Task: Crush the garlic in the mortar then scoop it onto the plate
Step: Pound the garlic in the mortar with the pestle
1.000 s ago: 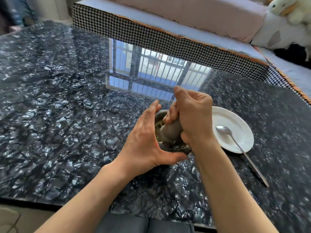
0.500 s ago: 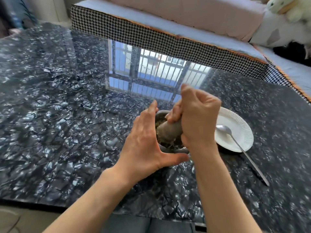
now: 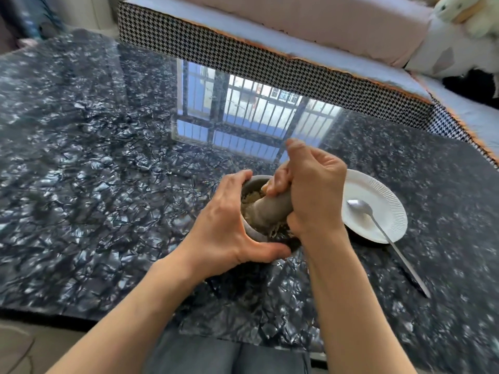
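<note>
Head view: one mortar [image 3: 252, 182] on dark marbled table [image 3: 94, 184], crushed garlic [image 3: 249, 201] inside. Left hand [image 3: 226, 228] wraps the mortar's near side, covering most of its wall. Right hand [image 3: 310, 195] fisted around one pestle [image 3: 272, 209], blocking the mortar's right rim. One white paper plate [image 3: 383, 193] just right of the mortar, one spoon [image 3: 378, 225] with bowl on plate, handle running off onto the table. Sofa edge [image 3: 270, 63] behind; plush toy [image 3: 467, 12] cut off top right. Window reflection on the tabletop.
</note>
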A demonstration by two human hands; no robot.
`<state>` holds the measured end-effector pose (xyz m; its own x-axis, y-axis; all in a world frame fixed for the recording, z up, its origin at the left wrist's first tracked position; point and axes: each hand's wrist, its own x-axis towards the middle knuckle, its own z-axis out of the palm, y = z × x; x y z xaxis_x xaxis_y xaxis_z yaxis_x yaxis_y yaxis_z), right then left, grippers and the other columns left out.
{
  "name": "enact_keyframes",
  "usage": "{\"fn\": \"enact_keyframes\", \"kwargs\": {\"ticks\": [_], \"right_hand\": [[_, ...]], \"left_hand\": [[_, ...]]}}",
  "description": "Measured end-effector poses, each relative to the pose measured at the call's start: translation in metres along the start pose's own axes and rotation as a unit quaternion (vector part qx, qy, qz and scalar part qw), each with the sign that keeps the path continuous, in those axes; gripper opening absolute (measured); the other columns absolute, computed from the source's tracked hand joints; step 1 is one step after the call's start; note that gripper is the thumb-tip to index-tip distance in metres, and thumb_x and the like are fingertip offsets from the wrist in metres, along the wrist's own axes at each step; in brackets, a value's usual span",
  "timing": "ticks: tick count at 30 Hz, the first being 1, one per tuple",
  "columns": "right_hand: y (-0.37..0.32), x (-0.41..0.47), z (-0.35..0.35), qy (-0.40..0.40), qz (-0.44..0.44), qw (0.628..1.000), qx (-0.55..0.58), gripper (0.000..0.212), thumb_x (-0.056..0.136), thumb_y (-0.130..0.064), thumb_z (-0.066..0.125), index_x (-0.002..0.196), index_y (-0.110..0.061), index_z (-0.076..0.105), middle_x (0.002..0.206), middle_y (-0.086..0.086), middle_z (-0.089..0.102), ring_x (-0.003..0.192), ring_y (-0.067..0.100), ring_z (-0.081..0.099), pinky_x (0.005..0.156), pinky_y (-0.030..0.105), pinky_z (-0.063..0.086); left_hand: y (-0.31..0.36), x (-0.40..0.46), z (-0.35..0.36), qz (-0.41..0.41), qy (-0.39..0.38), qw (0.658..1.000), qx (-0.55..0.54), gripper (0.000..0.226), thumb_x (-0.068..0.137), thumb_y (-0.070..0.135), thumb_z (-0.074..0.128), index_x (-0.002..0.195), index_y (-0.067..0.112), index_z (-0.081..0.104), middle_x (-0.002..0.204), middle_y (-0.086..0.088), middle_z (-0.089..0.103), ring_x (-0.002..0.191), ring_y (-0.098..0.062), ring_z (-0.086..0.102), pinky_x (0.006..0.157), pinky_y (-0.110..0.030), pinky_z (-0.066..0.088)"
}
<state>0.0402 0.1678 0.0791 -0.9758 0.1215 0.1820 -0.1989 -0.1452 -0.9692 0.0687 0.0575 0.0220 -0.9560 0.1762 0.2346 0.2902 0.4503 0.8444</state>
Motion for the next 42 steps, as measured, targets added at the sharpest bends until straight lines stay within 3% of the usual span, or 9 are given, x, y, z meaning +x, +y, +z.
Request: {"fn": "enact_keyframes", "kwargs": {"ticks": [4, 10, 15, 18, 24, 28, 32, 37, 42], "right_hand": [[-0.016, 0.004, -0.014, 0.051, -0.041, 0.993, 0.096, 0.052, 0.092, -0.007, 0.050, 0.041, -0.016, 0.046, 0.033, 0.000, 0.042, 0.031, 0.017, 0.042, 0.045, 0.026, 0.044], [0.002, -0.007, -0.001, -0.008, -0.025, 0.999, -0.019, 0.058, 0.093, -0.011, 0.051, 0.036, -0.018, 0.047, 0.032, 0.000, 0.046, 0.032, 0.020, 0.040, 0.048, 0.031, 0.043], [-0.010, 0.000, -0.004, 0.016, -0.104, 0.994, 0.008, 0.056, 0.093, -0.008, 0.050, 0.038, -0.016, 0.050, 0.032, -0.003, 0.046, 0.029, 0.016, 0.043, 0.048, 0.027, 0.047], [0.003, 0.002, 0.005, -0.002, -0.055, 0.997, -0.060, 0.055, 0.093, -0.012, 0.052, 0.039, -0.016, 0.047, 0.033, 0.000, 0.047, 0.031, 0.020, 0.042, 0.047, 0.026, 0.043], [-0.012, 0.003, -0.001, 0.021, -0.102, 0.995, -0.012, 0.056, 0.093, -0.009, 0.051, 0.037, -0.016, 0.050, 0.032, -0.003, 0.046, 0.029, 0.016, 0.042, 0.044, 0.028, 0.045], [0.002, 0.002, 0.011, -0.018, -0.070, 0.992, -0.105, 0.054, 0.092, -0.010, 0.053, 0.039, -0.014, 0.047, 0.032, 0.001, 0.047, 0.028, 0.020, 0.041, 0.037, 0.022, 0.039], [-0.013, 0.004, 0.004, 0.016, -0.089, 0.995, -0.053, 0.054, 0.091, -0.006, 0.052, 0.037, -0.016, 0.048, 0.032, -0.001, 0.046, 0.029, 0.018, 0.042, 0.045, 0.023, 0.045], [0.000, 0.003, 0.014, -0.023, -0.074, 0.991, -0.111, 0.055, 0.092, -0.010, 0.052, 0.037, -0.013, 0.047, 0.032, 0.002, 0.047, 0.029, 0.022, 0.040, 0.042, 0.022, 0.041], [-0.020, 0.004, 0.001, -0.002, -0.095, 0.994, -0.059, 0.056, 0.091, -0.009, 0.053, 0.036, -0.015, 0.049, 0.031, -0.001, 0.046, 0.029, 0.018, 0.043, 0.047, 0.025, 0.045]], "left_hand": [[0.000, 0.002, -0.001, 0.015, -0.008, 0.999, 0.029, 0.125, 0.039, 0.065, 0.076, 0.140, 0.014, 0.024, 0.123, 0.010, 0.036, 0.113, 0.003, 0.034, 0.091, 0.005, 0.019], [-0.002, 0.001, 0.001, 0.009, 0.009, 1.000, 0.009, 0.122, 0.037, 0.064, 0.076, 0.138, 0.015, 0.028, 0.125, 0.009, 0.038, 0.112, 0.003, 0.037, 0.091, 0.003, 0.024], [-0.002, 0.001, 0.001, 0.017, 0.011, 1.000, 0.012, 0.118, 0.041, 0.059, 0.080, 0.137, 0.015, 0.029, 0.120, 0.012, 0.036, 0.110, 0.004, 0.035, 0.091, 0.002, 0.024], [-0.003, 0.001, 0.001, 0.015, 0.010, 1.000, 0.009, 0.115, 0.042, 0.055, 0.083, 0.136, 0.015, 0.030, 0.118, 0.012, 0.037, 0.108, 0.006, 0.036, 0.089, 0.004, 0.023], [0.000, 0.001, 0.001, 0.012, 0.010, 1.000, 0.019, 0.118, 0.042, 0.059, 0.080, 0.138, 0.012, 0.029, 0.121, 0.011, 0.037, 0.114, -0.001, 0.038, 0.100, -0.018, 0.032], [-0.001, 0.003, 0.000, 0.004, 0.004, 1.000, 0.008, 0.120, 0.039, 0.064, 0.076, 0.137, 0.015, 0.029, 0.122, 0.011, 0.037, 0.113, -0.001, 0.039, 0.098, -0.016, 0.032], [-0.003, 0.002, 0.000, 0.009, 0.001, 1.000, 0.008, 0.120, 0.040, 0.066, 0.073, 0.138, 0.014, 0.028, 0.121, 0.012, 0.037, 0.114, -0.003, 0.040, 0.101, -0.021, 0.034], [-0.003, 0.003, 0.000, 0.006, 0.008, 1.000, 0.008, 0.117, 0.041, 0.062, 0.075, 0.137, 0.015, 0.029, 0.123, 0.011, 0.037, 0.113, 0.003, 0.035, 0.096, -0.008, 0.029], [-0.002, 0.002, 0.000, 0.004, 0.004, 1.000, 0.002, 0.120, 0.040, 0.063, 0.078, 0.138, 0.015, 0.028, 0.122, 0.012, 0.038, 0.115, -0.001, 0.040, 0.102, -0.023, 0.035]]}}
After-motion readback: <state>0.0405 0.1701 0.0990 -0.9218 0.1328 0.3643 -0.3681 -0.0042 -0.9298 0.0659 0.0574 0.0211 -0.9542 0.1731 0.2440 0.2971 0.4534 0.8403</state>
